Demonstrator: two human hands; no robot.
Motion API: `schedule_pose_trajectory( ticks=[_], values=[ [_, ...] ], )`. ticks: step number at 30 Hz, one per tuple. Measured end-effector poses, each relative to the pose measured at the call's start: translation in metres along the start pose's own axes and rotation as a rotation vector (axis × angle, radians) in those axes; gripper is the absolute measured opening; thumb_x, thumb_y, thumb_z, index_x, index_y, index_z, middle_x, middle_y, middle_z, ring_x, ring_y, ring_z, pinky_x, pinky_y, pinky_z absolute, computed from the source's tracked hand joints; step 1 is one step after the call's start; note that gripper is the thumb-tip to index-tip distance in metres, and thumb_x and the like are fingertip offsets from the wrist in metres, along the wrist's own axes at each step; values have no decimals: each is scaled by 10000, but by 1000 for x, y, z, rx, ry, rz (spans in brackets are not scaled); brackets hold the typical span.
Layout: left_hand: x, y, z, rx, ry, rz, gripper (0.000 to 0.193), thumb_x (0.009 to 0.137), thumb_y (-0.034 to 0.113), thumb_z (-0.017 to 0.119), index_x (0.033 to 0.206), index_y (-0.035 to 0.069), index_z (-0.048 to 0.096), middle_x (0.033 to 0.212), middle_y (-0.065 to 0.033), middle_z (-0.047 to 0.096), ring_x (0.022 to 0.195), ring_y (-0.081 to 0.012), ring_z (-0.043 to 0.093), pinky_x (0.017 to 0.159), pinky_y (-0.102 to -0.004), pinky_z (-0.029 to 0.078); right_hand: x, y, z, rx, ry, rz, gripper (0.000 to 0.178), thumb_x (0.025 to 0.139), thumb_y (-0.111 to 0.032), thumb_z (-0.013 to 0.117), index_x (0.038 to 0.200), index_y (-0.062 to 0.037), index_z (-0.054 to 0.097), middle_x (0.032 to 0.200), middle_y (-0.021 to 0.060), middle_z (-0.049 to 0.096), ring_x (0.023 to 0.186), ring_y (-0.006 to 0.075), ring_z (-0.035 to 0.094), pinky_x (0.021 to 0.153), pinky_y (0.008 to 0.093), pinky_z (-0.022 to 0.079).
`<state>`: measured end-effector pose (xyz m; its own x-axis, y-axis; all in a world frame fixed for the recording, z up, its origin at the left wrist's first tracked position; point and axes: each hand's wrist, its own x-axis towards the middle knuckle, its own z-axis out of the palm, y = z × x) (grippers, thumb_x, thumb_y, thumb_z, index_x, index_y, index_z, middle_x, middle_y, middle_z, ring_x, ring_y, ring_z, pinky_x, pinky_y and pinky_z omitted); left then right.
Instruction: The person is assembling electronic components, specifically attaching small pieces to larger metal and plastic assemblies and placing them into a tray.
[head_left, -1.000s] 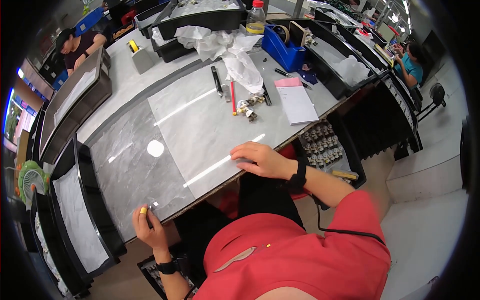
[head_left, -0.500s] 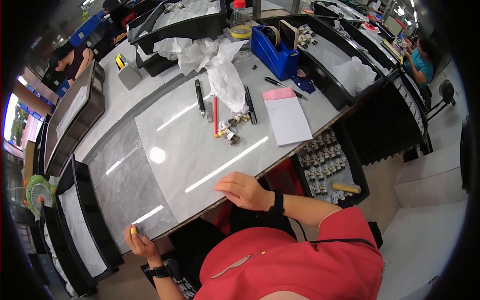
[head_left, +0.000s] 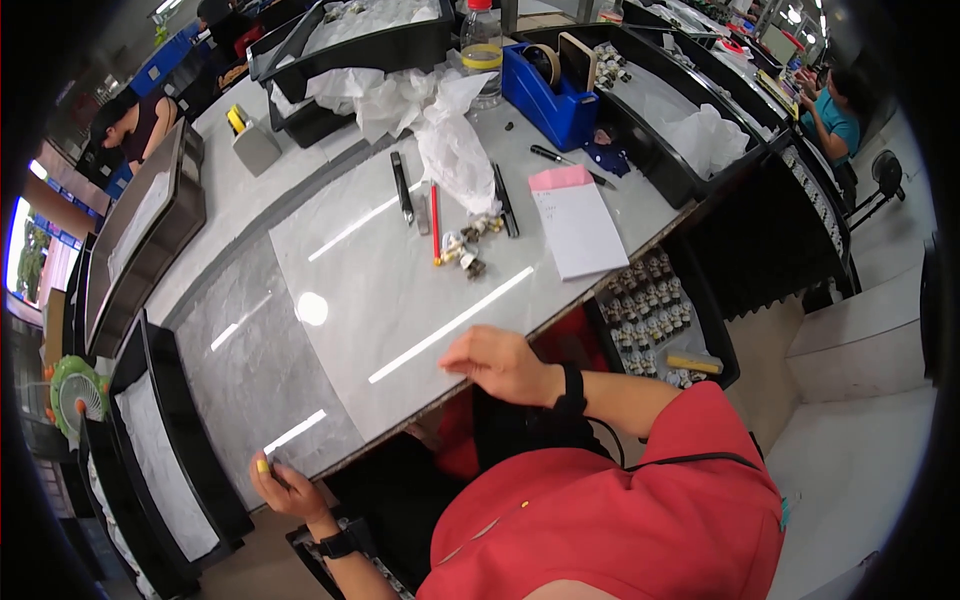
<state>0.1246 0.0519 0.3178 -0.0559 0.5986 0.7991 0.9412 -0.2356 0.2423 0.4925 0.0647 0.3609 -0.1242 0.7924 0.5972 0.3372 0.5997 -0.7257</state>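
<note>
My left hand (head_left: pixel 290 490) rests at the near left edge of the grey tabletop. Its fingers are loosely bent and apart, with a yellow band round one finger and nothing visible in them. My right hand (head_left: pixel 500 362) hovers or rests over the front edge, palm down. Its fingers lie extended side by side, and I see nothing held; the palm side is hidden. Beyond it lie small white-and-brown figurines (head_left: pixel 466 248), a red pen (head_left: pixel 435 222), a black marker (head_left: pixel 401 188), another black pen (head_left: pixel 505 200) and a white notepad (head_left: pixel 580 228) with a pink top.
Crumpled white paper (head_left: pixel 450 145), a blue tape dispenser (head_left: pixel 548 100) and a red-capped bottle (head_left: pixel 481 55) stand at the back. Black trays (head_left: pixel 165 440) flank the table. Below the right edge, another tray holds rows of figurines (head_left: pixel 650 310). Other people sit farther off.
My right hand has shifted slightly right and away from me along the table edge. My left hand stays nearly in place, and the whole view has tilted a little.
</note>
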Motion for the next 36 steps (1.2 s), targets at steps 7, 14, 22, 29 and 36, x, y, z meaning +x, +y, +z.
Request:
schedule_pose_trajectory(
  ticks=[7,14,22,29,36],
  values=[
    [50,104,-17,-525,-141,-154,363,832,-9,471,1195,-14,455,1215,-164,486,1119,-303,480,944,-377,383,9,-48,38,869,-313,702,334,959,-285,421,1072,-10,572,770,20,616,701,73,569,648,212,452],
    [37,133,-35,-505,-234,710,288,792,230,556,1072,246,620,1304,-171,453,1209,-348,415,1045,-523,165,16,-87,93,757,-757,517,464,930,-371,425,1262,-47,401,1183,97,492,1053,186,483,898,324,392],
    [-92,13,-75,-216,-393,-172,515,730,122,637,1221,80,486,1328,-203,369,1221,-388,357,991,-491,308,32,-96,88,1227,-727,929,620,944,-485,286,1321,5,340,1203,163,521,1041,262,548,943,379,400],
    [-337,-56,-119,-27,-533,-1493,547,719,268,606,1193,12,513,1186,-243,521,1127,-351,486,959,-378,384,42,-42,101,572,-413,437,305,945,-228,451,1127,-1,541,963,93,623,936,159,580,869,297,440],
    [-506,-89,-126,219,-714,-1495,311,774,187,548,1017,-2,595,1052,-255,576,1004,-395,546,864,-438,439,37,-44,121,216,-347,302,175,909,-118,515,1023,-23,606,887,53,628,822,107,584,746,247,457]
  ],
)
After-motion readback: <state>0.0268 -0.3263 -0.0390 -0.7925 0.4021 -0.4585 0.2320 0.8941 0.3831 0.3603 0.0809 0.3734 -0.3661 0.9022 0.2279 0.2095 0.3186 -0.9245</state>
